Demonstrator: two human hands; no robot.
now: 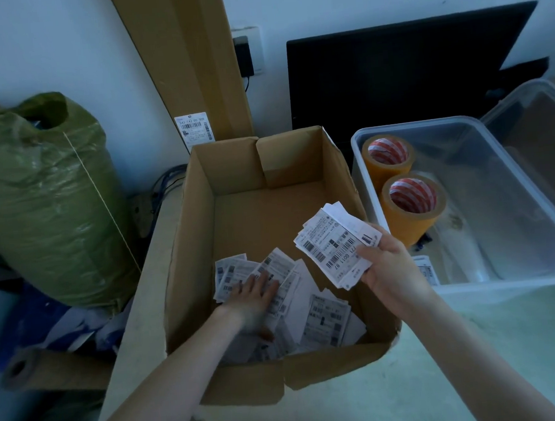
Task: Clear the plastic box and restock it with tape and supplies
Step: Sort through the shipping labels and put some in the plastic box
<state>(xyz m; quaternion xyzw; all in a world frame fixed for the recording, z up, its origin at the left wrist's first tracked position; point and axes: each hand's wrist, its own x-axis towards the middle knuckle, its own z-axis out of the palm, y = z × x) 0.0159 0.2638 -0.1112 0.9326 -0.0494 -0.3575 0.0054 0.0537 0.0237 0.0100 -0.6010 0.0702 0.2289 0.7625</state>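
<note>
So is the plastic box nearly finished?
Partly. Two tape rolls already stand in the plastic box. The right hand holds a stack of labels; the left hand presses more in the cardboard box. Other supplies aren't in yet.

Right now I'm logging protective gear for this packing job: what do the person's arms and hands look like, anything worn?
Both forearms are bare as far as the frame shows, with no sleeves in view. The left hand and right hand wear no gloves, and no watch, ring or wristband shows. The fingers are uncovered; the left hand is slightly blurred.
</note>
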